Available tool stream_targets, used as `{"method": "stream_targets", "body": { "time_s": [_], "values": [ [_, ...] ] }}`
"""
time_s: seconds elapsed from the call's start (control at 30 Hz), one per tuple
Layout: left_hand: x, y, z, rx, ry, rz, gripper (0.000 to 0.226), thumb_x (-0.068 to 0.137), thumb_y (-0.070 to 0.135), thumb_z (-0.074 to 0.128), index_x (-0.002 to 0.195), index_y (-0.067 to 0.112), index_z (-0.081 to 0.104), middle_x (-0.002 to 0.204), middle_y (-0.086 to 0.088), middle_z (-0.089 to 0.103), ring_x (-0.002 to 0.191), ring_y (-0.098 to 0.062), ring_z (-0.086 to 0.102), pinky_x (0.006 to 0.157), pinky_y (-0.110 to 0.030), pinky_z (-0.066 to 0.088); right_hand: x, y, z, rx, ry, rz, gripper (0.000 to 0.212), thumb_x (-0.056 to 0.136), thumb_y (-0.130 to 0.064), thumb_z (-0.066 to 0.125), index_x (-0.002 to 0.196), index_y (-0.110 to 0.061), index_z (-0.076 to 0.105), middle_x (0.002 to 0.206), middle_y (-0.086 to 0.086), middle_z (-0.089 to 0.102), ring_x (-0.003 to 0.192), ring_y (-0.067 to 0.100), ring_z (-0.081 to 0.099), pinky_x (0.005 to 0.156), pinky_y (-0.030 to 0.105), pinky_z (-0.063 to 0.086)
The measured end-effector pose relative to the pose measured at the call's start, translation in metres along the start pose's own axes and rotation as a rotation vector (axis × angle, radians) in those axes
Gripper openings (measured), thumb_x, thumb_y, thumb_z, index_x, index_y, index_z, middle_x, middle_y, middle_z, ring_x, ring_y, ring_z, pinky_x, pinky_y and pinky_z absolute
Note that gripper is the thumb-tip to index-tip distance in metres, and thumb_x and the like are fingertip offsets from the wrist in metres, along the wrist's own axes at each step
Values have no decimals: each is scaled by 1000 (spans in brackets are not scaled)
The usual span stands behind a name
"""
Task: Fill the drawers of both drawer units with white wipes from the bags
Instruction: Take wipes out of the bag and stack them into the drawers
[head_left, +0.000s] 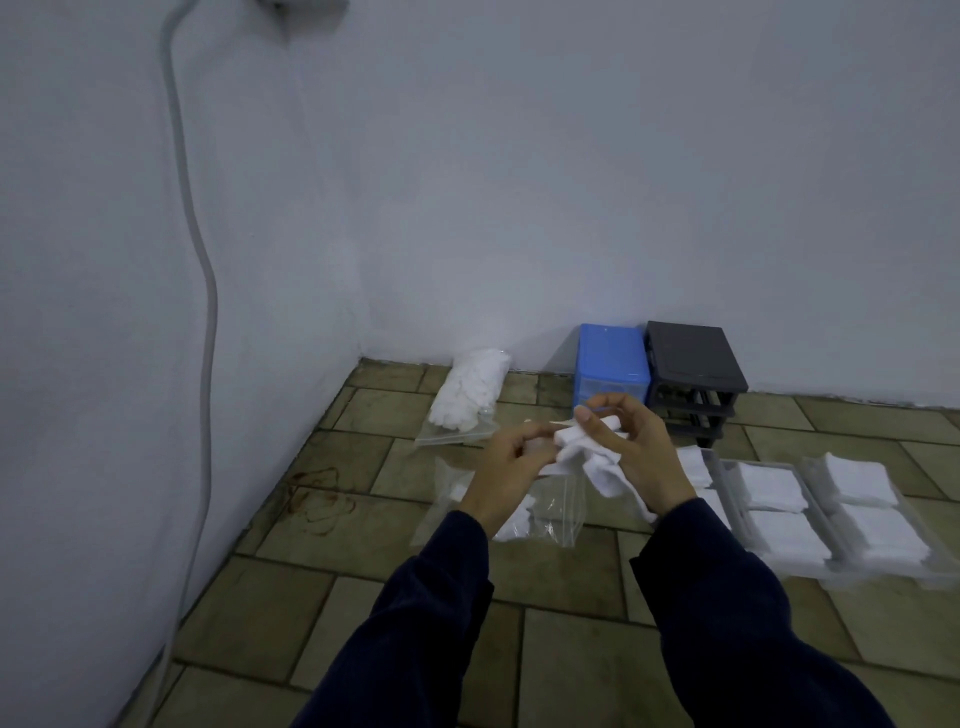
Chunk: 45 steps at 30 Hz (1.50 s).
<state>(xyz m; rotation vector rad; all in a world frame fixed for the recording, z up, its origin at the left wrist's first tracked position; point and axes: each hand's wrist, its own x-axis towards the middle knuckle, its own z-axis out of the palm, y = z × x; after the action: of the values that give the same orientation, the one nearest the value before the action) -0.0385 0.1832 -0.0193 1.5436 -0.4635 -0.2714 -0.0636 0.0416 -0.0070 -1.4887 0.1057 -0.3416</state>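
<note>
Both arms, in dark blue sleeves (426, 613), reach forward with the hands raised close together. The left hand (511, 467) shows its back, fingers curled and pinching a white wipe (582, 452). The right hand (631, 447) faces it, fingers bent around the same wipe.

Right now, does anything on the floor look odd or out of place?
One thing: a reddish-brown scribbled stain marks the tiles left of the near bag. The drawers lie on the floor, out of the dark unit, but neatly packed with wipes.
</note>
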Motion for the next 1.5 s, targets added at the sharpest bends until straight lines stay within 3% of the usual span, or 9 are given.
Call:
{"method": "stream_targets", "body": {
  "time_s": [0.13, 0.27, 0.43, 0.6, 0.83, 1.13, 1.27, 1.4, 1.5],
  "values": [
    [-1, 1, -1, -34, -29, 35, 19, 91, 11, 57, 107, 8, 67, 96, -1, 68, 90, -8, 62, 78, -17, 48, 3, 3, -3, 7, 57, 51, 7, 84, -13, 63, 81, -13, 57, 72, 1, 59, 58, 1, 60, 54, 13, 46],
    [2, 1, 1, -7, 88, 38, 12, 89, 9, 59, 94, 13, 70, 89, 3, 68, 85, -5, 61, 78, -15, 48, 2, 6, -4, -16, 3, 95, 6, 84, -17, 62, 82, -13, 58, 80, 3, 62, 73, 13, 60, 59, 15, 48],
    [6, 3, 1, -110, 176, -38, 12, 88, 12, 62, 91, 6, 71, 90, -10, 70, 87, -19, 64, 83, -33, 51, -3, 2, -5, 21, -81, 77, 10, 82, -3, 63, 84, -12, 59, 82, 3, 64, 66, 5, 64, 57, 14, 50],
    [8, 7, -2, -232, 226, -134, 14, 90, 10, 58, 83, 12, 70, 81, -1, 69, 82, -16, 62, 79, -37, 54, -6, 0, -9, -30, -160, 42, 29, 74, 12, 67, 89, -12, 56, 87, 5, 64, 65, 3, 65, 57, 17, 52],
    [9, 5, -2, -215, 233, -156, 18, 91, 12, 57, 78, 17, 69, 81, 2, 68, 82, -15, 62, 78, -35, 54, 0, 3, -10, -85, -89, -41, 13, 81, 1, 65, 80, -11, 60, 82, 5, 64, 69, 2, 64, 59, 17, 52],
    [4, 0, -3, -118, 46, -98, 21, 88, 6, 59, 102, 18, 68, 93, 5, 70, 87, -11, 66, 77, -27, 56, -4, 4, -12, -125, -87, -23, 10, 85, -5, 62, 76, -9, 64, 60, -8, 66, 56, 2, 61, 53, 14, 47],
    [4, 1, -3, -72, 109, -60, 19, 87, 5, 60, 92, 20, 71, 87, 4, 72, 87, -14, 67, 79, -31, 55, -4, 4, -11, -178, -107, -29, 4, 83, -10, 65, 80, -11, 65, 68, -4, 65, 59, 1, 60, 54, 13, 45],
    [7, 0, -5, -107, 174, -134, 17, 88, 10, 61, 102, 7, 70, 102, -14, 70, 99, -30, 64, 86, -43, 52, -5, 4, -11, -149, -153, 8, 14, 78, -6, 70, 91, -9, 64, 80, 1, 68, 67, 3, 65, 56, 15, 49],
    [7, 0, -5, -160, 171, -165, 19, 88, 9, 61, 104, 3, 69, 101, -16, 69, 92, -27, 65, 83, -43, 53, -4, 4, -10, -150, -127, 9, 9, 81, -6, 68, 85, -11, 63, 75, 0, 65, 63, 1, 62, 54, 14, 46]
  ]
}}
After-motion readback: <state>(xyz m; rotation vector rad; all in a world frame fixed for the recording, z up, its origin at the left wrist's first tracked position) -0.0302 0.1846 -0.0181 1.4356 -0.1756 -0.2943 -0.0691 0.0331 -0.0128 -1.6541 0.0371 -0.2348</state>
